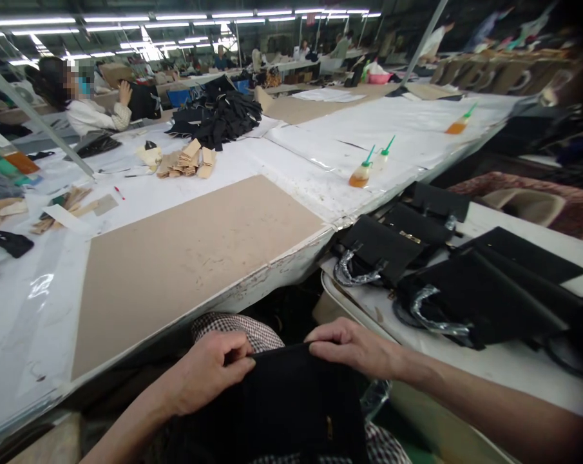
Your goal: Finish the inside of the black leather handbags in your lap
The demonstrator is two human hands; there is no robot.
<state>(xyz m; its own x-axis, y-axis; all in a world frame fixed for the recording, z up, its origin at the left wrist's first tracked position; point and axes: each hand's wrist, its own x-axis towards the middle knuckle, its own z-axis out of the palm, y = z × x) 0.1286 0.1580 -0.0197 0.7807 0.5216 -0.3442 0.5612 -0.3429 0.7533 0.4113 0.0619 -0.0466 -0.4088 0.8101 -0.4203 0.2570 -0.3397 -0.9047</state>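
Observation:
A black handbag (291,399) rests on my lap, over checkered cloth (257,328). My left hand (218,364) pinches the left end of its upper edge between thumb and fingers. At the right end of that same edge, my right hand (346,348) grips it in a like way. A small gold-coloured metal piece (330,427) shows low on the bag's dark face. Clear plastic wrap (375,396) sticks out by the bag's right side. The lower part of the bag runs out of view.
A white-covered table (238,158) carries a brown board (199,238), tan pieces (187,161), a pile of black pieces (218,116) and a glue bottle (361,173). Several black handbags (484,296) lie on a light surface at right. A co-worker (93,103) sits across the table.

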